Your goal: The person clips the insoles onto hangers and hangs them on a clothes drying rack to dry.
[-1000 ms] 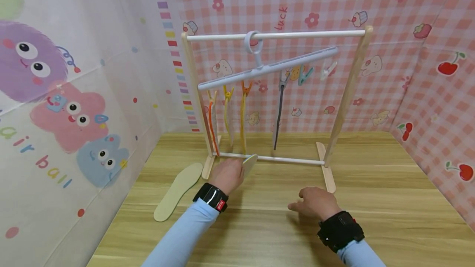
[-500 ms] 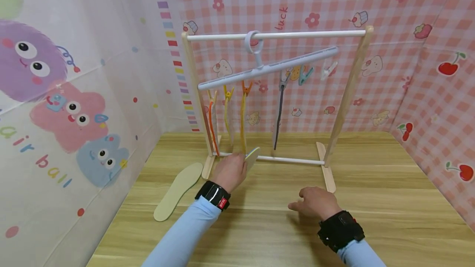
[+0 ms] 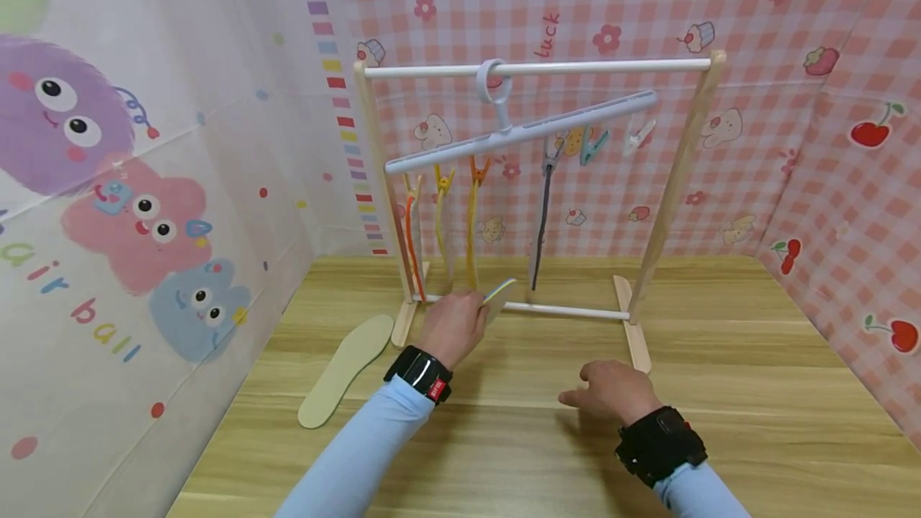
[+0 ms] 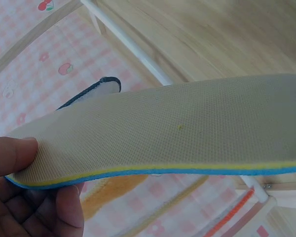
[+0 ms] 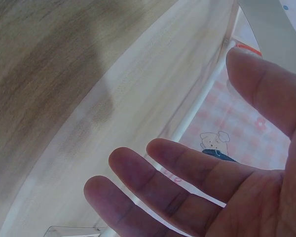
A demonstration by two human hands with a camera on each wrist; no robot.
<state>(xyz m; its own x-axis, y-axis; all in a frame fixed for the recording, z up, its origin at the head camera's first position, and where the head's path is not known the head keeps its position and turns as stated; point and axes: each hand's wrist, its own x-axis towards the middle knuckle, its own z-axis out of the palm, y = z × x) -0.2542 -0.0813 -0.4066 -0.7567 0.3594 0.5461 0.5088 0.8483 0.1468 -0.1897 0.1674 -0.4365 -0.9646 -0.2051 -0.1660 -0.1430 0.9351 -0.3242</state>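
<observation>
My left hand [image 3: 453, 330] pinches one end of a beige insole [image 4: 163, 128] between thumb and fingers. Yellow and blue layers show along its edge, and in the head view it is held up off the table before the rack's lower bar. A second pale insole [image 3: 345, 370] lies flat on the table, left of that hand. Over the table at the right, my right hand [image 3: 615, 392] holds nothing; the right wrist view shows its fingers spread and loosely bent. From a tilted pale hanger [image 3: 504, 134], several thin pieces hang edge-on in clips, one of them dark-edged [image 3: 541, 230].
The hanger hooks over the white top bar [image 3: 604, 67] of a wooden-sided rack. A teal clip [image 3: 592, 148] and a white clip [image 3: 636, 137] hang at its right with nothing in them. A lower bar [image 3: 568, 310] crosses near the tabletop. Patterned cloth walls [image 3: 777, 142] enclose the table.
My left hand has risen slightly and moved a little to the right and away, carrying the insole with it. The right hand, the hanger and the insole on the table stay in place.
</observation>
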